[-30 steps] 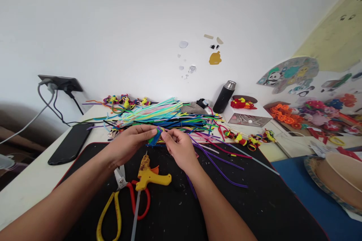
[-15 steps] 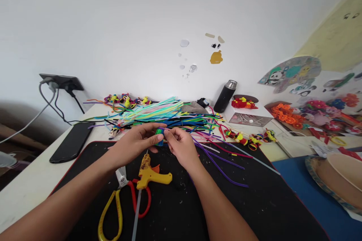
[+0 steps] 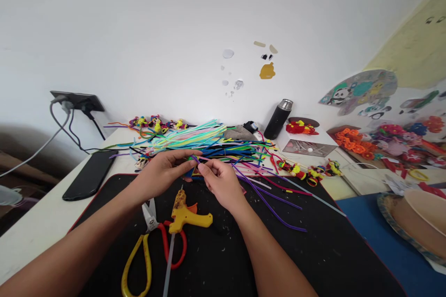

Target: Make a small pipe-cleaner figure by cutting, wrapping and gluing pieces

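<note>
My left hand [image 3: 163, 172] and my right hand [image 3: 220, 182] meet above the far edge of a black mat [image 3: 313, 250]. Both pinch a small bundle of coloured pipe cleaners [image 3: 193, 167], green, blue and purple, between their fingertips. A purple strand runs from the pinch toward the right. Just behind the hands lies a big pile of coloured pipe cleaners [image 3: 209, 141]. A yellow glue gun [image 3: 186, 213] lies on the mat right below the hands.
Scissors with yellow and red handles [image 3: 149, 246] lie beside the glue gun. A black phone [image 3: 87, 174] rests at left, with cables and a wall socket [image 3: 76, 101] behind. A black flask [image 3: 278, 118], small pipe-cleaner figures [image 3: 306, 171] and a straw hat [image 3: 414, 218] stand at right.
The bundle has been turned between the fingers: the green-blue roll seen earlier is now mostly hidden, and a purple strand shows at the pinch. Both hands stay in place.
</note>
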`<control>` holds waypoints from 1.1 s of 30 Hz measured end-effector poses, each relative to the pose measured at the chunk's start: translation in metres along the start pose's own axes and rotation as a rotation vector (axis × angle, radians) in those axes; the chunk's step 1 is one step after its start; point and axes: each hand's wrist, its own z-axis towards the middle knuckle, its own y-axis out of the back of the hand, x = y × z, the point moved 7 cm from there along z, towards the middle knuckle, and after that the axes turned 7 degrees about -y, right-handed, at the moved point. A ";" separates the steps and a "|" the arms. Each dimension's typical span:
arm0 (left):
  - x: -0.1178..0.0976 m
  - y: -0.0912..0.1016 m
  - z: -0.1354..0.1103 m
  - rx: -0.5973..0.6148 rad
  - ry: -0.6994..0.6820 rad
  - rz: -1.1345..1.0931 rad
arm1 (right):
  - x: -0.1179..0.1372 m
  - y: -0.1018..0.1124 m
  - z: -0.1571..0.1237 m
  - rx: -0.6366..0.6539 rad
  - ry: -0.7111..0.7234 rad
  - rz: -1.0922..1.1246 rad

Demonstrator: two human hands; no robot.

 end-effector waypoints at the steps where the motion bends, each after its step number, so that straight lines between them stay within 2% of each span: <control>1: 0.000 0.002 0.001 0.001 -0.013 0.034 | -0.001 0.000 0.000 0.005 -0.001 -0.004; 12: -0.008 0.021 0.007 -0.041 -0.128 0.353 | 0.002 -0.003 -0.003 0.052 -0.067 0.038; 15: -0.007 0.022 0.008 -0.033 -0.139 0.372 | 0.006 -0.006 -0.006 0.105 -0.101 0.076; 19: -0.005 0.023 0.009 -0.031 -0.119 0.320 | 0.014 -0.014 -0.013 0.252 -0.119 0.117; 22: -0.005 0.031 0.010 -0.070 -0.087 0.242 | 0.019 -0.019 -0.018 0.326 -0.125 0.126; 26: -0.010 0.050 0.011 -0.172 -0.062 0.060 | 0.021 -0.017 -0.017 0.213 -0.072 0.062; 29: -0.012 0.064 0.010 -0.258 -0.015 -0.274 | 0.020 -0.017 -0.017 0.124 -0.029 -0.030; 33: -0.019 0.079 0.010 -0.316 -0.026 -0.704 | 0.014 -0.022 -0.018 0.082 0.013 -0.106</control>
